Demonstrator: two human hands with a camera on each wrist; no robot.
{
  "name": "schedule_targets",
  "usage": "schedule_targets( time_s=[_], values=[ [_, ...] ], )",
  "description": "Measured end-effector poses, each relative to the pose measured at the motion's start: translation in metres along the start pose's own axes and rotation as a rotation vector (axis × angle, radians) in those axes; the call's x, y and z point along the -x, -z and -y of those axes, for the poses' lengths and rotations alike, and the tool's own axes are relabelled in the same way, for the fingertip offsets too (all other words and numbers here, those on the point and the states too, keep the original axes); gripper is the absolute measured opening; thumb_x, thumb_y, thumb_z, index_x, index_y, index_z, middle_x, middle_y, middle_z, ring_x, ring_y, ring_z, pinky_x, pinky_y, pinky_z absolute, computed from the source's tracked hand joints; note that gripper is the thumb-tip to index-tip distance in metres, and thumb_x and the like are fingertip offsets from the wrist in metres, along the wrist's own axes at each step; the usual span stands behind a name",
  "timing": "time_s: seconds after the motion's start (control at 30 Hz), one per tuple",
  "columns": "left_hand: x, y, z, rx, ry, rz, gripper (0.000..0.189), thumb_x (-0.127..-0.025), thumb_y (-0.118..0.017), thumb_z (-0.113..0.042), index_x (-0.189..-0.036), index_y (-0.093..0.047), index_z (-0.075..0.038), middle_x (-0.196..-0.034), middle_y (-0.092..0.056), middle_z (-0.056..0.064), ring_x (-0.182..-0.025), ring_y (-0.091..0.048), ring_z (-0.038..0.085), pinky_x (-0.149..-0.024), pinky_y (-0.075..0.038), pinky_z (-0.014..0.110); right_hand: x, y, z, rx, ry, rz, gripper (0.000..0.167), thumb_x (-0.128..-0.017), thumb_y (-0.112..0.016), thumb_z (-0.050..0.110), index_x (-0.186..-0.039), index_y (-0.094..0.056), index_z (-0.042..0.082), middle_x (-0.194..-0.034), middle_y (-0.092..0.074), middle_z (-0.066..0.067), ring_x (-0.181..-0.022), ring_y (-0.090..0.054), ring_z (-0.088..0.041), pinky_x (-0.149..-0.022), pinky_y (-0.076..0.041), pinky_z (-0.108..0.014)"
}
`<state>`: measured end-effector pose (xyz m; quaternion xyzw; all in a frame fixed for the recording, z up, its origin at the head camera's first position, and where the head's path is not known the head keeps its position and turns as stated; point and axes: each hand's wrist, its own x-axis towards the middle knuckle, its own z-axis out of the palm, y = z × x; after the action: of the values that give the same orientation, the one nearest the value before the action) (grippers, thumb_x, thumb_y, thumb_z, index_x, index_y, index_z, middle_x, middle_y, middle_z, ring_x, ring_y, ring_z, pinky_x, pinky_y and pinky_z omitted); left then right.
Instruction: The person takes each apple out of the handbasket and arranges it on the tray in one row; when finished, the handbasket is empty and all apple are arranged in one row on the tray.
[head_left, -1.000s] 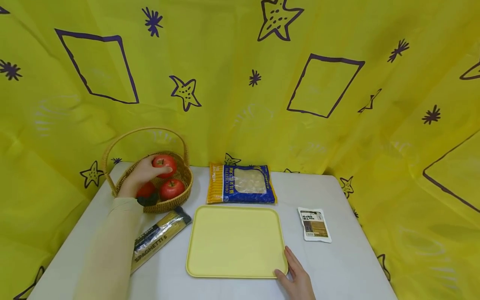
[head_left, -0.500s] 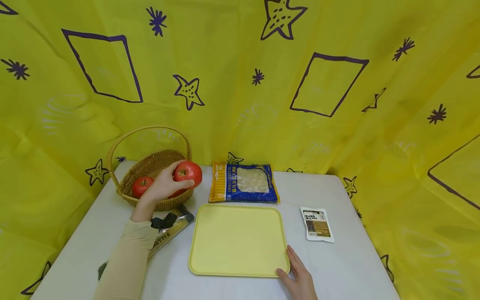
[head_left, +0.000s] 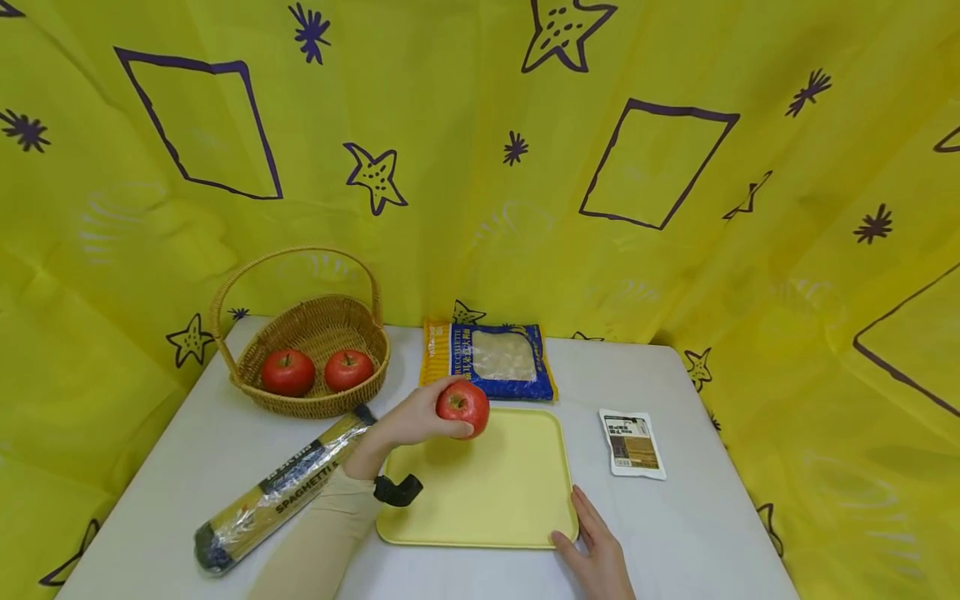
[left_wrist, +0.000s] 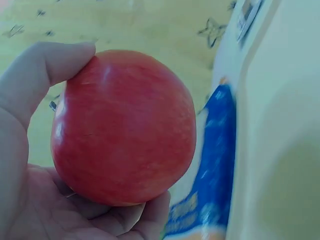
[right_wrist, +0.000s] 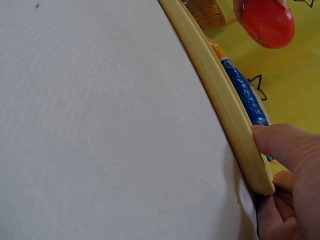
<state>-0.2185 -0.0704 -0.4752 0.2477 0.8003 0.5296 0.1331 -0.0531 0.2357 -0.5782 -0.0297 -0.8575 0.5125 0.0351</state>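
Observation:
My left hand (head_left: 422, 417) grips a red apple (head_left: 463, 409) over the back part of the yellow tray (head_left: 487, 500). In the left wrist view the thumb lies on one side of the apple (left_wrist: 125, 127), with curled fingers beneath it. My right hand (head_left: 597, 546) holds the tray's near right corner. Seen from the right wrist, its thumb presses the tray's rim (right_wrist: 220, 95) while the other fingers curl round the corner. Two more apples, one on the left (head_left: 288, 372) and one on the right (head_left: 348, 370), sit in the wicker basket (head_left: 311, 408).
Behind the tray lies a blue and yellow bag of orecchiette (head_left: 502, 358). A long pack of spaghetti (head_left: 281, 492) lies slantwise to the left, partly behind the left forearm. A small white and brown packet (head_left: 632, 444) is on the right. A yellow patterned curtain (head_left: 450, 167) encloses the white table (head_left: 690, 533).
The left hand has lifted an apple out of the basket and carried it right and nearer, over the tray. The right hand has stayed at the tray corner.

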Motion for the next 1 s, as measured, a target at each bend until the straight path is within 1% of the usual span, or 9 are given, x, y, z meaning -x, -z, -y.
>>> schedule_targets(
  time_s=[0.07,0.2,0.27,0.33,0.43,0.53,0.7,0.8,1.0],
  values=[
    [-0.005,-0.013,0.000,-0.017,-0.013,0.033,0.081,-0.077,-0.082,-0.031,-0.142,-0.044,-0.002,-0.118,-0.061,0.008,-0.102,-0.058,0.022,-0.084,-0.051,0.038,0.001,0.000,-0.001,-0.004,0.016,-0.011,0.073,-0.083,-0.079,0.010,-0.139,-0.041,-0.015,-0.149,-0.036,-0.023,-0.136,-0.032,-0.022,-0.096,-0.031,-0.012],
    [-0.014,-0.036,-0.001,-0.049,0.013,0.076,0.084,-0.077,-0.080,-0.037,-0.144,-0.043,-0.003,-0.120,-0.059,0.005,-0.102,-0.057,0.018,-0.085,-0.050,0.035,0.001,-0.002,-0.004,-0.017,0.086,-0.036,0.070,-0.081,-0.079,0.005,-0.137,-0.043,-0.016,-0.147,-0.038,-0.025,-0.130,-0.030,0.006,-0.095,-0.032,-0.011],
    [-0.018,-0.047,0.001,-0.060,0.028,0.083,0.086,-0.077,-0.080,-0.038,-0.145,-0.042,-0.003,-0.120,-0.059,0.003,-0.102,-0.057,0.017,-0.084,-0.050,0.034,0.000,-0.002,-0.005,-0.023,0.117,-0.044,0.069,-0.080,-0.079,0.004,-0.137,-0.043,-0.016,-0.146,-0.039,-0.025,-0.127,-0.029,0.014,-0.095,-0.032,-0.011],
    [-0.022,-0.057,0.001,-0.060,0.037,0.083,0.085,-0.077,-0.081,-0.039,-0.145,-0.043,-0.004,-0.118,-0.059,0.002,-0.100,-0.057,0.015,-0.084,-0.050,0.033,0.000,-0.003,-0.005,-0.028,0.129,-0.048,0.069,-0.080,-0.079,0.003,-0.136,-0.044,-0.016,-0.146,-0.040,-0.025,-0.126,-0.029,0.015,-0.095,-0.032,-0.011],
    [-0.027,-0.071,0.003,-0.059,0.040,0.085,0.085,-0.076,-0.082,-0.039,-0.143,-0.044,-0.004,-0.116,-0.060,0.000,-0.098,-0.057,0.013,-0.083,-0.049,0.030,0.000,-0.002,-0.005,-0.014,0.092,-0.035,0.069,-0.081,-0.079,0.007,-0.137,-0.044,-0.014,-0.147,-0.040,-0.022,-0.127,-0.029,0.012,-0.095,-0.032,-0.011],
    [-0.031,-0.085,0.004,-0.064,0.038,0.091,0.085,-0.075,-0.083,-0.039,-0.142,-0.045,-0.004,-0.114,-0.061,-0.001,-0.096,-0.057,0.011,-0.084,-0.049,0.029,-0.001,-0.001,-0.004,0.004,0.044,-0.017,0.070,-0.083,-0.079,0.012,-0.139,-0.044,-0.012,-0.149,-0.039,-0.020,-0.132,-0.032,-0.002,-0.095,-0.032,-0.011],
    [-0.035,-0.103,0.006,-0.082,0.042,0.093,0.085,-0.075,-0.083,-0.041,-0.141,-0.046,-0.003,-0.117,-0.061,0.000,-0.097,-0.057,0.010,-0.084,-0.048,0.027,-0.003,0.000,0.000,0.022,0.022,0.004,0.071,-0.084,-0.079,0.014,-0.140,-0.043,-0.011,-0.150,-0.038,-0.018,-0.135,-0.033,-0.029,-0.096,-0.032,-0.013],
    [-0.036,-0.113,0.007,-0.087,0.048,0.104,0.084,-0.075,-0.082,-0.042,-0.141,-0.047,-0.004,-0.117,-0.060,0.000,-0.097,-0.056,0.009,-0.083,-0.048,0.026,-0.002,0.001,0.000,0.036,0.008,0.007,0.071,-0.084,-0.078,0.016,-0.141,-0.043,-0.010,-0.150,-0.038,-0.017,-0.136,-0.032,-0.029,-0.096,-0.032,-0.012],
    [-0.037,-0.123,0.006,-0.077,0.050,0.119,0.082,-0.075,-0.083,-0.040,-0.140,-0.048,-0.004,-0.116,-0.060,-0.002,-0.095,-0.056,0.008,-0.082,-0.048,0.024,0.000,0.001,-0.002,0.010,0.027,0.003,0.070,-0.085,-0.078,0.016,-0.140,-0.044,-0.011,-0.150,-0.038,-0.019,-0.131,-0.029,0.002,-0.095,-0.031,-0.009]
  ],
)
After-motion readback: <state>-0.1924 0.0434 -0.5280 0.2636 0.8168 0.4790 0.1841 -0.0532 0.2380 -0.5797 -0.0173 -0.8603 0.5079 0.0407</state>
